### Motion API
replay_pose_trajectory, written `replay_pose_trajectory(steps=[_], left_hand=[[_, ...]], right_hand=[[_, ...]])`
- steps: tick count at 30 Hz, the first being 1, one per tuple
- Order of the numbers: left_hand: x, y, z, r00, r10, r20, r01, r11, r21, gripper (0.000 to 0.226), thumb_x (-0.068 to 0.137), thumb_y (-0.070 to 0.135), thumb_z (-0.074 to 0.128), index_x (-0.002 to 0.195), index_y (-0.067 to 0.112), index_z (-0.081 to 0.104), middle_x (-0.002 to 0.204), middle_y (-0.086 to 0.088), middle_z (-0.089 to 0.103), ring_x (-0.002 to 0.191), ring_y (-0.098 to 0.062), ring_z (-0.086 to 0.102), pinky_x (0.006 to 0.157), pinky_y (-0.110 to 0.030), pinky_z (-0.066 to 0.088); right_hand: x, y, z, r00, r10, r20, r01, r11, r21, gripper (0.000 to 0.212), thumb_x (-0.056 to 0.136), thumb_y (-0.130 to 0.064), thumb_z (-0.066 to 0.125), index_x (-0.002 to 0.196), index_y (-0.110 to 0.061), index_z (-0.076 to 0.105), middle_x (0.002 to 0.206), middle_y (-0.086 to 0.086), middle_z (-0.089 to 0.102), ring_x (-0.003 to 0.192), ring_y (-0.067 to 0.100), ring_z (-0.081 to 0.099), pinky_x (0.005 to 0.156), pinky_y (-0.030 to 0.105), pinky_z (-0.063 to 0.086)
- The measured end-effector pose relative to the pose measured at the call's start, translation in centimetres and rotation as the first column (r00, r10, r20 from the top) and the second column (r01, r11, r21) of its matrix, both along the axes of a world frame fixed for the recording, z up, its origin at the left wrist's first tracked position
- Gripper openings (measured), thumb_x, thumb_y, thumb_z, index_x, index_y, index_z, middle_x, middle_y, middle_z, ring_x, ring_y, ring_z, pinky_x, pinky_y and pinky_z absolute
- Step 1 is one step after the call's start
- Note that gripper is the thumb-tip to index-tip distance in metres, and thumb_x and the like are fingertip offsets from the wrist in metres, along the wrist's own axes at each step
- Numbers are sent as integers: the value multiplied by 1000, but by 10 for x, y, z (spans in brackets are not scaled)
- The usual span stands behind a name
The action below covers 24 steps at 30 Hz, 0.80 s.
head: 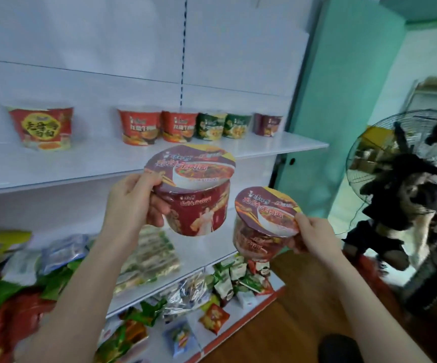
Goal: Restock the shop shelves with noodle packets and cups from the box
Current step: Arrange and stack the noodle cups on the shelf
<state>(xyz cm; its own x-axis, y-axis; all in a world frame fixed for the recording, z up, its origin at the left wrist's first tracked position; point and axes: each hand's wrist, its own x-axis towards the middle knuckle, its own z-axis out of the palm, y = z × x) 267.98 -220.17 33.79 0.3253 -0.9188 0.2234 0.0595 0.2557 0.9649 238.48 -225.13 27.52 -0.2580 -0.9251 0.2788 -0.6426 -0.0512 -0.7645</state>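
- The left grip (133,203) is clasped round the side wall of a maroon noodle cup (199,205), thumb on the lid's rim and fingers curled underneath.
- The right grip (309,237) pinches a second maroon cup (259,231) at the lid's edge, fingers wrapped behind its wall.
- Both cups hang in the air in front of the shelving, and neither touches anything but its own grip. The box is not in view.
- Both cups tip their lids toward the camera, so their upright axes lean back. I judge each needs righting before its base can sit flat.
- The cup shelf (290,146) lies up and beyond them. The left-hand cup is higher and overlaps its front edge in the view, so that hand looks nearer.
- A purple cup (267,124) ends the row of red and green cups, with bare board to its right. This is probably where the matching cups go.
- Noodle packets (146,258) fill the lower shelves.
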Motion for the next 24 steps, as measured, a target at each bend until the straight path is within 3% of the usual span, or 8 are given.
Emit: replay_pose_trajectory(steps=[3,5,12,16,18,20,24], left_hand=[[-33,-58,9,999,-36,5,37,999,-28,25,90,15,48,67,6,52,32,-3,49,22,-13,37,31,-13,31],[-57,-95,16,998,-60,-2,60,997,-44,26,90,14,47,65,6,51,32,-3,49,22,-12,37,31,-13,30],[-155,-215,31,976,-217,13,217,974,-59,22,89,16,49,70,7,56,35,-2,51,25,-12,38,33,-17,33],[-220,-270,28,972,-236,1,236,970,-56,23,89,16,49,68,8,56,35,-2,50,25,-12,38,34,-16,33],[-249,-295,28,976,-219,-10,218,974,-63,24,89,15,49,67,8,56,34,-2,50,25,-12,38,34,-15,32],[-273,-317,31,981,-191,-28,189,980,-59,22,89,16,49,70,6,56,34,-2,50,24,-12,37,33,-13,32],[-304,-357,42,991,-119,-61,114,990,-89,21,90,16,48,72,7,55,34,0,50,24,-11,37,33,-11,31]], right_hand=[[-33,-37,10,997,-20,80,19,1000,14,58,99,-23,36,51,2,57,34,4,54,29,10,48,38,14,40],[-56,-59,18,994,-52,96,52,999,10,57,100,-23,35,54,4,58,29,-1,50,25,6,43,32,12,34],[-153,-131,30,969,-237,65,242,968,-67,64,98,-21,42,36,-10,42,24,-4,40,34,10,43,37,12,31],[-219,-182,34,961,-271,61,275,958,-82,63,97,-24,44,35,-12,39,29,-4,41,41,18,40,48,33,34],[-249,-211,39,970,-238,58,242,966,-91,60,97,-25,43,39,-7,47,35,4,49,35,15,43,43,25,40],[-274,-240,46,977,-174,125,184,980,-74,57,97,-24,42,46,-2,55,39,9,57,32,15,46,34,18,36],[-308,-303,66,987,-76,141,90,992,-94,58,96,-23,41,46,1,59,43,14,59,34,19,47,35,21,37]])
